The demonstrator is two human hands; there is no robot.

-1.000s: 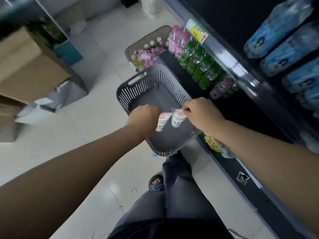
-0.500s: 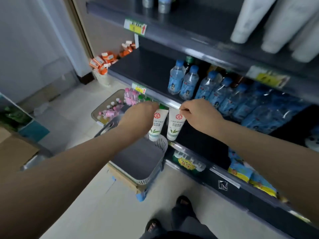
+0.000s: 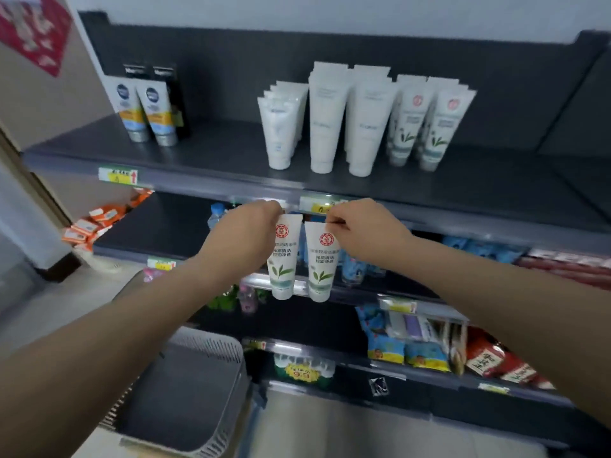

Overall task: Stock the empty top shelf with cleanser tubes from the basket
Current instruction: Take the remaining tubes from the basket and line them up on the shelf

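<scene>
Left hand (image 3: 244,236) is closed on the crimped top end of one cleanser tube (image 3: 283,259); right hand (image 3: 365,233) is pinched on the crimp of a second cleanser tube (image 3: 320,262). Both tubes are hung vertically, long axis up-down, caps pointed at the floor, printed fronts turned to the camera. They are held side by side, near each other, in front of and just below the lip of the top shelf (image 3: 215,153). Matching green-leaf tubes (image 3: 426,127) are stood cap-down on that shelf's right part, beside plain white tubes (image 3: 327,120). Grey basket (image 3: 185,395) is seen low left; its visible interior looks bare.
</scene>
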